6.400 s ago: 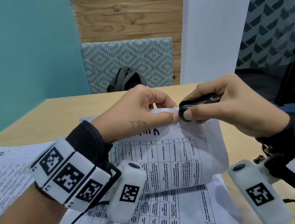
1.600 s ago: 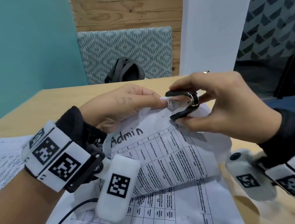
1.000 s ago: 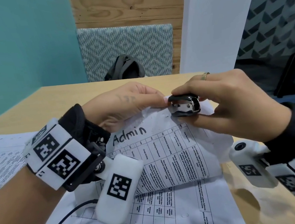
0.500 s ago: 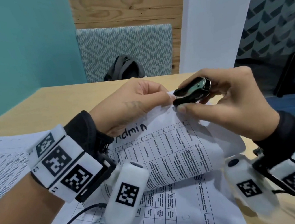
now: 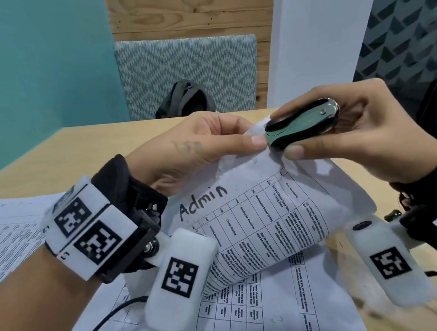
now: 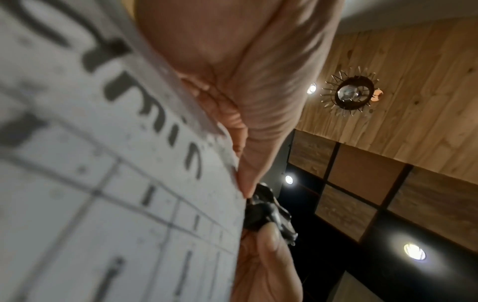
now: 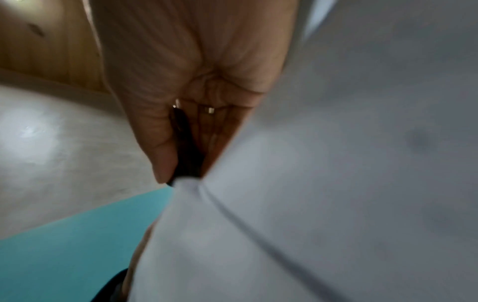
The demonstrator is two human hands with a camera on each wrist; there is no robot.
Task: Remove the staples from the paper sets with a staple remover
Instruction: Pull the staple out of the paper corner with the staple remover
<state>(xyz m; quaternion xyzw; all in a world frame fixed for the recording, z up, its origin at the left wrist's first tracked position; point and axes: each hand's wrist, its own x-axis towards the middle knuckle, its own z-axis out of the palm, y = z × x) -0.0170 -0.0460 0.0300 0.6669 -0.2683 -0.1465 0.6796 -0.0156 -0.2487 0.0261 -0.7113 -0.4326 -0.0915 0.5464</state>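
The work sits in the middle of pulling one staple, by the look of it. The left hand (image 5: 192, 146) pinches the top corner of the paper set marked "Admin" (image 5: 261, 215) between thumb and curled fingers, holding that corner lifted off the counter (image 5: 74, 146) while the lower part of the sheets curls down onto more printed pages. The right hand (image 5: 361, 134) squeezes the staple remover (image 5: 301, 125) between thumb below and fingers on top, so this grip is closed around the tool. The tool's nose meets the paper corner right beside the left thumb tip. From the left wrist view the dark tool (image 6: 269, 214) touches the edge of the sheet; the right wrist view is blurred and shows only the tool's dark body (image 7: 183, 143) against the paper.

The staple itself cannot be seen in any view, so whether it is already out, half lifted, or still fully seated cannot be told. I judge the "Admin" set to be the one in hand and not yet finished, since both hands hold it at the stapled corner.

A second set marked "H-R" (image 5: 1, 246) lies flat on the counter at the left, well apart from the hands. Whether its staple is in or out is not visible. More sheets lie under the lifted set (image 5: 262, 327).
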